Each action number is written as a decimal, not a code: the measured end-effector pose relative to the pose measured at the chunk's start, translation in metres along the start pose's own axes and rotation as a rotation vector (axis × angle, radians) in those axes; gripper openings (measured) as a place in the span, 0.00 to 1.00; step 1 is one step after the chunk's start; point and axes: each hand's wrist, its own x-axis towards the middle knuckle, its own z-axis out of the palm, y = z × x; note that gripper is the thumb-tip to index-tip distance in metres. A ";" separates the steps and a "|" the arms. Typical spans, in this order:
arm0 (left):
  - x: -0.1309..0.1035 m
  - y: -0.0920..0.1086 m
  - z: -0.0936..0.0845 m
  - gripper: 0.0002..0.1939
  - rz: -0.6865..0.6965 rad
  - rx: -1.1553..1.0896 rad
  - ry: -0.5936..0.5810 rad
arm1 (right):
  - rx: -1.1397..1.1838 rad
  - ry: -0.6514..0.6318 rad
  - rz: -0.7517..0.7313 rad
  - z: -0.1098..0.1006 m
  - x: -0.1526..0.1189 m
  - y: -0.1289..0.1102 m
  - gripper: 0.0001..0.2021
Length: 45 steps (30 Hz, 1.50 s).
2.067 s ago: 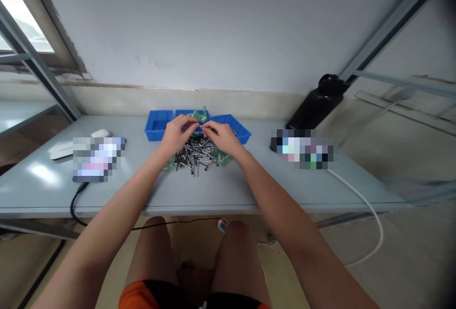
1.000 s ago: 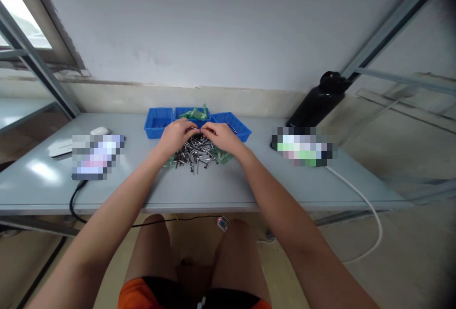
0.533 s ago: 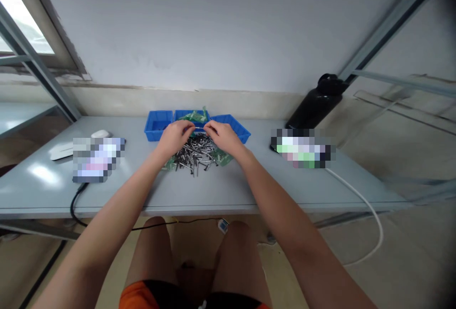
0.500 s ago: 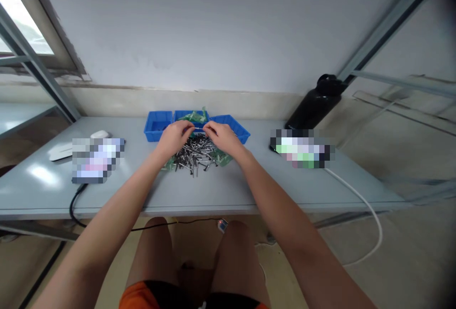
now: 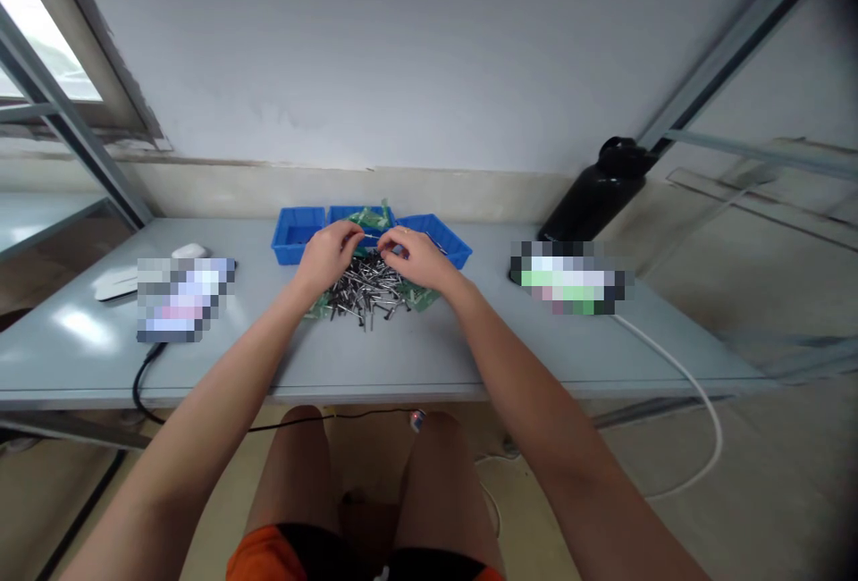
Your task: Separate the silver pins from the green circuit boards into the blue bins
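Note:
A pile of loose metal screws [image 5: 367, 288] lies on the table over green plastic bags [image 5: 419, 297]. Above its far side, a single thin screw [image 5: 371, 236] spans the gap between my fingertips. My left hand [image 5: 328, 252] pinches one end of it between thumb and fingers. At the other end, the curled fingers of my right hand [image 5: 416, 256] close around it; its tip is hidden there. Just behind my hands are a left blue bin [image 5: 288, 252], a middle blue bin [image 5: 339, 213] with green plastic in it, and an angled right blue bin [image 5: 457, 252].
To the left lie a blurred-out phone [image 5: 184, 299] with a black cable and a white mouse-like object [image 5: 189, 251]. On the right, another blurred phone [image 5: 569, 282] with a white cable [image 5: 670, 365] sits before a black bottle [image 5: 593, 197]. A wall [image 5: 402, 71] rises behind the table.
My right hand's fingers have curled and shifted slightly left around the screw's end. The screw now tilts a little. My left hand has barely moved.

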 end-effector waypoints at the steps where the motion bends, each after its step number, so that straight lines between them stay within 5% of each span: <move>1: 0.000 0.001 0.000 0.08 -0.001 -0.005 -0.001 | -0.017 -0.012 -0.010 0.000 0.000 0.000 0.07; 5: 0.000 0.004 -0.003 0.10 -0.047 -0.031 -0.040 | -0.085 0.040 0.065 -0.006 0.002 0.003 0.09; 9: -0.002 0.002 -0.003 0.14 -0.041 0.010 -0.196 | -0.303 0.130 0.391 -0.019 -0.003 0.022 0.10; 12: -0.004 -0.002 0.000 0.12 0.030 0.038 -0.326 | -0.363 0.124 0.496 -0.026 -0.008 0.036 0.14; 17: -0.006 -0.002 0.005 0.11 0.133 0.082 -0.468 | -0.345 0.198 0.368 -0.021 -0.004 0.035 0.15; 25: -0.012 0.010 0.014 0.11 0.150 0.287 -0.482 | -0.320 -0.094 0.047 0.010 0.001 0.012 0.15; 31: -0.011 0.008 0.012 0.12 0.129 0.278 -0.511 | -0.498 -0.279 0.065 0.023 -0.001 0.014 0.14; 39: -0.006 0.000 0.002 0.12 0.028 0.244 -0.363 | -0.524 -0.228 0.097 0.016 -0.003 0.013 0.12; 45: -0.004 0.006 -0.003 0.13 -0.080 0.236 -0.412 | -0.303 -0.024 0.069 0.001 0.002 0.014 0.11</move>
